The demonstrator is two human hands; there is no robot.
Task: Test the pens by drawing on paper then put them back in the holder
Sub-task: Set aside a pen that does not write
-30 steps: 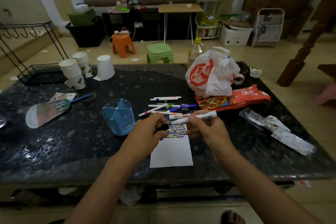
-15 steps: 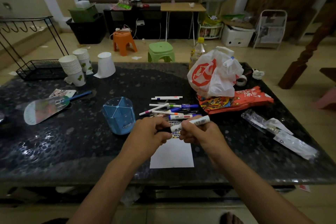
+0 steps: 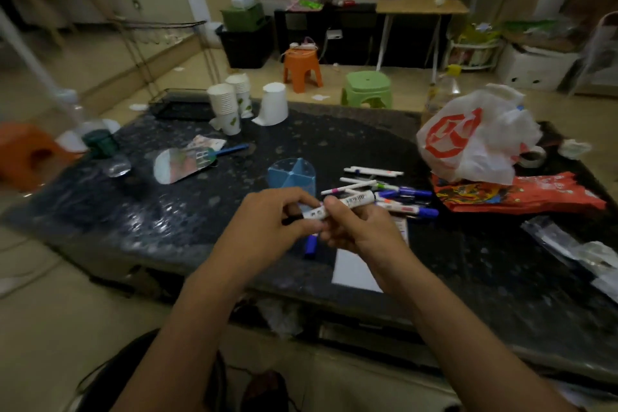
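A dark speckled stone table (image 3: 351, 144) carries a blue plastic pen holder (image 3: 292, 176), loose pens (image 3: 394, 192), white paper sheet (image 3: 354, 269), stacked paper cups (image 3: 225, 107), and a white plastic bag (image 3: 475, 137).

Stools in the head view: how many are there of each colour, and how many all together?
Orange stools: 2
Green stool: 1
Total: 3

Left hand (image 3: 271, 221) and right hand (image 3: 359, 227) meet, fingers curled, apparently gripping something together.
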